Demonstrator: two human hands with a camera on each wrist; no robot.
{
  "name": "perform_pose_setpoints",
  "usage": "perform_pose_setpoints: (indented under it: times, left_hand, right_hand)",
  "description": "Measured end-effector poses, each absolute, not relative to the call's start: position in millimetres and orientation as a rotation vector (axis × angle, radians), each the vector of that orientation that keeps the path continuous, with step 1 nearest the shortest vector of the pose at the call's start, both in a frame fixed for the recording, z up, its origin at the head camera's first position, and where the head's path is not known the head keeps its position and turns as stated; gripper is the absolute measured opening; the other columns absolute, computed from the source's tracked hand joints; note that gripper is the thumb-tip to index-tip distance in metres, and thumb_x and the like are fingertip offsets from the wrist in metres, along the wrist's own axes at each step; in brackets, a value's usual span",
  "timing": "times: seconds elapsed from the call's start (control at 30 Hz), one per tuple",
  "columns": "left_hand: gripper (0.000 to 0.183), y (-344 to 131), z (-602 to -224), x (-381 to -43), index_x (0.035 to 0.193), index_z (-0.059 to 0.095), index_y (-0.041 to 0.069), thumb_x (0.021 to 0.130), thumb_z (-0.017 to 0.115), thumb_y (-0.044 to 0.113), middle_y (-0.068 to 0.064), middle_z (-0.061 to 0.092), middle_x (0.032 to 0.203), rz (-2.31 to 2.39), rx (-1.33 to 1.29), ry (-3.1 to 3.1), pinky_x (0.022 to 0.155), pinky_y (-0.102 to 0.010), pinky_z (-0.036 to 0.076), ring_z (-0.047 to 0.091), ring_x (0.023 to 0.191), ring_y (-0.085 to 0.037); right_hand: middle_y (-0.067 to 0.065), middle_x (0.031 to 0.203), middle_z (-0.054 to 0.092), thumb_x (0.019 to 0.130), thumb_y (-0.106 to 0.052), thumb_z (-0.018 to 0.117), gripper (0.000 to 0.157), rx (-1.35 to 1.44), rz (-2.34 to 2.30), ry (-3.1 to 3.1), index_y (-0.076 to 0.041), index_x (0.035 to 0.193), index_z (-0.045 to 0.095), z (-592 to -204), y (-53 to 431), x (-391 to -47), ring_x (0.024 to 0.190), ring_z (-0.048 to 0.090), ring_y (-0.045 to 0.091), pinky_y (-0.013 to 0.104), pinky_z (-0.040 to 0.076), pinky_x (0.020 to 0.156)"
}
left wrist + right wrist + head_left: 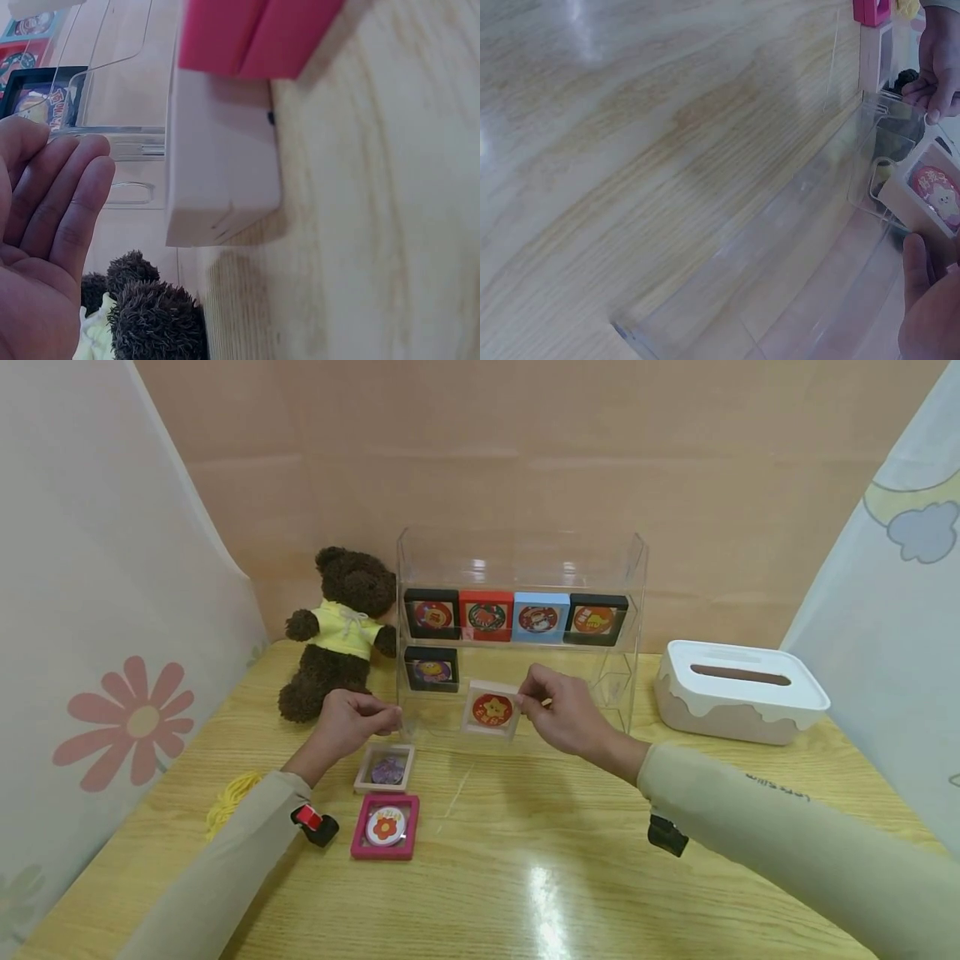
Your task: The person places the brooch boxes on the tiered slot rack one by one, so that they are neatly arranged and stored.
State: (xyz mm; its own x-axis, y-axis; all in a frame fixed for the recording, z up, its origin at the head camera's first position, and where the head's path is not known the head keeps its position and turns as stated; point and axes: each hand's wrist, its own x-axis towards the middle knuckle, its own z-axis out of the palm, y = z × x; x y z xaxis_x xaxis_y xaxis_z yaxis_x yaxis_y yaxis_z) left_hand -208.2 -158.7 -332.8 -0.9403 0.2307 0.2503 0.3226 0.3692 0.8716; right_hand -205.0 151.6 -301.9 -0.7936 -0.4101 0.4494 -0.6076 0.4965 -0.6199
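My right hand point(562, 706) pinches the right edge of a pale pink display frame point(472, 727) holding a round red badge with a yellow star. The frame is tilted in front of the lower tier of a clear acrylic display rack point(517, 560). My left hand point(348, 722) has its thumb and index finger at the rack's left front edge, pinching it; in the left wrist view the other fingers point(71, 202) lie extended. A black frame point(431, 669) stands at the left of the lower tier. Several frames, including a red one point(486, 616), line the tier above.
Left of centre on the table lie a pale frame with a purple piece point(362, 772) and a pink frame with a flower badge point(362, 847). A brown teddy bear point(341, 627) sits left of the rack, yellow strands point(232, 802) nearer. A tissue box point(727, 714) stands right.
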Motion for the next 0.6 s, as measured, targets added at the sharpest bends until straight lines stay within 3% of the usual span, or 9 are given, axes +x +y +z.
perform_pose_setpoints:
  times: [0.6]
  left_hand:
    - [0.017,-160,-333,-210,0.091,0.070,-0.015,0.090,0.064,0.001,-0.024,0.068,0.078,-1.656,-0.531,-2.535,0.063,-0.034,0.057,0.066,0.073,-0.043]
  right_hand:
    - [0.006,0.077,0.064,0.092,-0.003,0.060,0.010,0.802,1.088,-2.473,-0.004,0.082,0.058,-281,152,-226,0.076,0.065,0.020,0.038,0.054,0.066]
